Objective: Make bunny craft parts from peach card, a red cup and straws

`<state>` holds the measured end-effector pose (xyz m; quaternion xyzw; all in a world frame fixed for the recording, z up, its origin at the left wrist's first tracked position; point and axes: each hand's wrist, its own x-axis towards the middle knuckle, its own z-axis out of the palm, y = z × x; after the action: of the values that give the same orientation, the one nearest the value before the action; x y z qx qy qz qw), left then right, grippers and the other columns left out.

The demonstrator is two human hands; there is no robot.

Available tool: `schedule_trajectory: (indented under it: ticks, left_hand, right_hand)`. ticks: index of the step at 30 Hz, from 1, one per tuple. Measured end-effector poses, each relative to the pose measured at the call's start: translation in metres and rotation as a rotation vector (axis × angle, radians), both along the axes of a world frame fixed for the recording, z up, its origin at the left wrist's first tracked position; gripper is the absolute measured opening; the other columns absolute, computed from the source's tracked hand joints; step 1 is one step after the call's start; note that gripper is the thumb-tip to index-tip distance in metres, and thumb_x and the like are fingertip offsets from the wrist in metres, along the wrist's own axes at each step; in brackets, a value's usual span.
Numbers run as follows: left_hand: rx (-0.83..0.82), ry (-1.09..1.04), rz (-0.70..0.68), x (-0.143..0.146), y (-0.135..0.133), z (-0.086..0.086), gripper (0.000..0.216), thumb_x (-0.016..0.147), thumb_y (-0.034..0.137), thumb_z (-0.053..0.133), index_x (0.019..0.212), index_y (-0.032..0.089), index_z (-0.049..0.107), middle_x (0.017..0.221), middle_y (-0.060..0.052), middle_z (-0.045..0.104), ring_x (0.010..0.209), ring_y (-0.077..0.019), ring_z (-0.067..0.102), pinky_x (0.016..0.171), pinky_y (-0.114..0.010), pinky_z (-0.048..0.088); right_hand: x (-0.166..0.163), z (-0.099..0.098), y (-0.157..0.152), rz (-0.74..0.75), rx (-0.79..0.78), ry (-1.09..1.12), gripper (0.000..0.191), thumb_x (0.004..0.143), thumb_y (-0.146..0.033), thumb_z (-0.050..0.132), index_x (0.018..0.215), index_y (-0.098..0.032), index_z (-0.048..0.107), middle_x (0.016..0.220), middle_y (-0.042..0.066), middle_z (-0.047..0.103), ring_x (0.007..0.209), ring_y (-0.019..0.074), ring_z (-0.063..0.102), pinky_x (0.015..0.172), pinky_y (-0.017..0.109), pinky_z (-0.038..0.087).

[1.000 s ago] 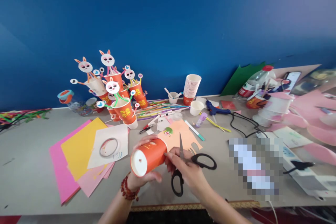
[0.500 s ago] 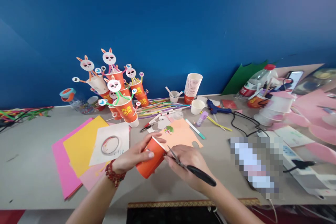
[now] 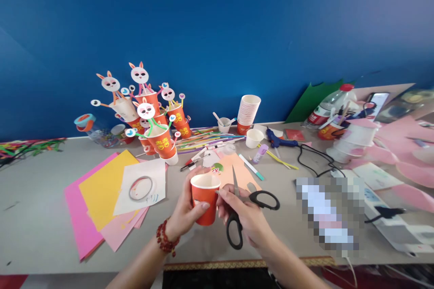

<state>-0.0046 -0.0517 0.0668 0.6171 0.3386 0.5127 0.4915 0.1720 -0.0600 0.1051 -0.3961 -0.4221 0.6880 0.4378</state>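
Note:
My left hand [image 3: 183, 211] is wrapped round an orange paper cup [image 3: 206, 212] with a white rim, which stands nearly upright above the table front. In my right hand [image 3: 251, 221] is a pair of black-handled scissors [image 3: 251, 197], blades spread and one tip pointing up and away. The fingertips of that hand are close to the cup's right side; whether they touch it I cannot tell. Behind the cup lies a peach paper sheet [image 3: 233, 165] with a round hole cut from it.
Rabbit figures built from orange cups [image 3: 162, 142] stand at the back left. A stack of paper cups [image 3: 249, 110] and a blue glue gun [image 3: 281, 139] are at the back. Coloured paper [image 3: 91, 194] and a tape roll [image 3: 130, 192] lie left; a power strip [image 3: 376, 210] lies right.
The cup has turned from tilted to nearly upright. The scissors have swung from pointing at its rim to lying across my right hand, with their blades and handles now spread.

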Motion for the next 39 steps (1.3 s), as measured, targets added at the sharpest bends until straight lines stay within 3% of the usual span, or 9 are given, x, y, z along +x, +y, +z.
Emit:
schedule_trajectory:
  ticks: [11, 15, 18, 22, 27, 30, 32, 35, 39]
  left_hand:
    - [-0.528, -0.168, -0.262, -0.01, 0.0, 0.032, 0.057, 0.089, 0.034, 0.063, 0.142, 0.031, 0.041, 0.131, -0.011, 0.059, 0.098, -0.0273, 0.068, 0.084, -0.041, 0.056]
    - [-0.663, -0.151, -0.386, -0.02, 0.006, 0.034, 0.049, 0.088, 0.032, 0.064, 0.135, 0.027, 0.049, 0.11, -0.009, 0.067, 0.086, -0.0247, 0.071, 0.079, -0.041, 0.056]
    - [-0.737, -0.182, -0.449, -0.023, 0.009, 0.031, 0.045, 0.088, 0.033, 0.064, 0.131, 0.024, 0.052, 0.106, -0.01, 0.068, 0.088, -0.0268, 0.071, 0.078, -0.043, 0.057]
    - [-0.712, -0.212, -0.472, -0.025, 0.01, 0.032, 0.052, 0.09, 0.047, 0.057, 0.136, 0.024, 0.049, 0.125, -0.017, 0.063, 0.095, -0.0314, 0.07, 0.069, -0.04, 0.059]
    - [-0.449, -0.269, -0.55, -0.034, 0.011, 0.02, 0.098, 0.073, 0.071, 0.063, 0.152, 0.041, 0.014, 0.163, -0.009, 0.014, 0.134, -0.0453, 0.04, 0.07, -0.043, 0.06]
    - [-0.211, -0.209, -0.61, -0.034, 0.012, 0.001, 0.122, 0.057, 0.072, 0.075, 0.154, 0.033, 0.011, 0.16, -0.017, 0.021, 0.135, -0.0479, 0.037, 0.082, -0.053, 0.056]
    - [-0.08, -0.072, -0.404, -0.029, 0.012, -0.006, 0.115, 0.059, 0.054, 0.085, 0.152, 0.031, 0.022, 0.157, -0.017, 0.029, 0.135, -0.0438, 0.039, 0.101, -0.055, 0.045]
    - [0.014, -0.128, -0.096, -0.018, 0.01, -0.001, 0.105, 0.059, 0.054, 0.085, 0.147, 0.031, 0.033, 0.155, -0.014, 0.033, 0.141, -0.0405, 0.03, 0.112, -0.055, 0.033]
    - [0.055, -0.235, 0.008, -0.005, 0.008, 0.012, 0.071, 0.066, 0.048, 0.083, 0.126, 0.025, 0.053, 0.132, -0.014, 0.059, 0.126, -0.0359, 0.051, 0.105, -0.05, 0.042]
  right_hand:
    - [0.021, 0.015, 0.008, 0.065, 0.971, -0.928, 0.032, 0.098, -0.026, 0.044, 0.069, -0.02, 0.056, 0.064, 0.002, 0.06, 0.06, 0.0154, 0.055, 0.059, 0.028, 0.036]
    - [0.025, 0.009, 0.019, 0.202, 1.397, -1.087, 0.036, 0.1, -0.024, 0.038, 0.072, -0.021, 0.059, 0.067, 0.003, 0.063, 0.061, 0.0166, 0.053, 0.057, 0.029, 0.033]
    - [0.027, 0.006, 0.024, 0.237, 1.487, -1.11, 0.034, 0.1, -0.024, 0.04, 0.072, -0.021, 0.059, 0.066, 0.002, 0.063, 0.061, 0.0167, 0.052, 0.055, 0.03, 0.031]
    - [0.025, 0.012, 0.02, 0.158, 1.328, -1.043, 0.034, 0.099, -0.022, 0.04, 0.069, -0.022, 0.057, 0.064, 0.002, 0.062, 0.06, 0.016, 0.052, 0.057, 0.028, 0.034]
    - [0.025, 0.012, 0.011, 0.033, 0.69, -0.735, 0.035, 0.098, -0.034, 0.045, 0.066, -0.02, 0.053, 0.061, 0.001, 0.058, 0.058, 0.0149, 0.053, 0.058, 0.027, 0.038]
    - [0.021, 0.007, 0.01, 0.01, 0.297, -0.387, 0.038, 0.094, -0.045, 0.05, 0.066, -0.02, 0.055, 0.059, 0.0, 0.056, 0.056, 0.0135, 0.053, 0.055, 0.024, 0.04]
    - [0.017, 0.004, 0.009, 0.024, 0.158, -0.218, 0.039, 0.09, -0.049, 0.055, 0.067, -0.019, 0.057, 0.057, -0.001, 0.056, 0.053, 0.0125, 0.051, 0.053, 0.023, 0.04]
    - [0.01, 0.004, 0.006, 0.058, 0.086, -0.145, 0.04, 0.087, -0.051, 0.06, 0.066, -0.018, 0.058, 0.055, -0.002, 0.055, 0.051, 0.0112, 0.05, 0.052, 0.023, 0.039]
    - [0.006, 0.005, 0.001, 0.083, 0.123, -0.182, 0.039, 0.089, -0.05, 0.057, 0.066, -0.018, 0.055, 0.057, -0.002, 0.055, 0.053, 0.0112, 0.05, 0.053, 0.023, 0.04]
